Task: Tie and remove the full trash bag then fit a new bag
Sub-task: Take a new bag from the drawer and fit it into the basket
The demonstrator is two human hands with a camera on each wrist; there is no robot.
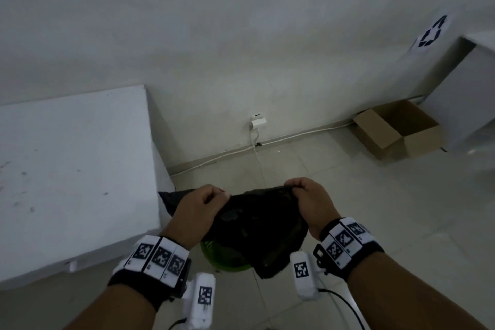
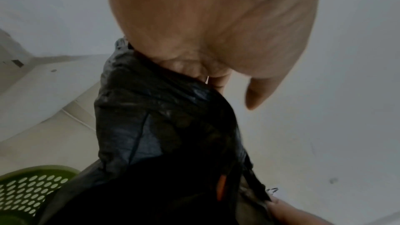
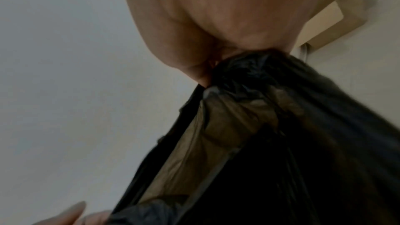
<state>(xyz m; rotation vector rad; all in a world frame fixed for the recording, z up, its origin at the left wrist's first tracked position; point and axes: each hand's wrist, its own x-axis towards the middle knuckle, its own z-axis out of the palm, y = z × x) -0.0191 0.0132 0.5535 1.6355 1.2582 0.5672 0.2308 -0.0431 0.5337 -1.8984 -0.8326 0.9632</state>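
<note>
A black trash bag (image 1: 254, 225) hangs stretched between both hands above a green perforated bin (image 1: 222, 260). My left hand (image 1: 203, 203) grips the bag's left top edge with curled fingers; the left wrist view shows the bunched black plastic (image 2: 164, 126) under that hand (image 2: 216, 40) and the bin's rim (image 2: 39, 168) at the lower left. My right hand (image 1: 308, 198) grips the right top edge, and the right wrist view shows the bag (image 3: 281, 126) gathered into that fist (image 3: 227, 23). The bag's contents are hidden.
A white table (image 1: 75, 169) stands close on the left, its corner near the bag. A wall socket with a cable (image 1: 257, 126) is straight ahead. An open cardboard box (image 1: 399, 128) sits on the tiled floor at the right, beside a white cabinet (image 1: 466, 94).
</note>
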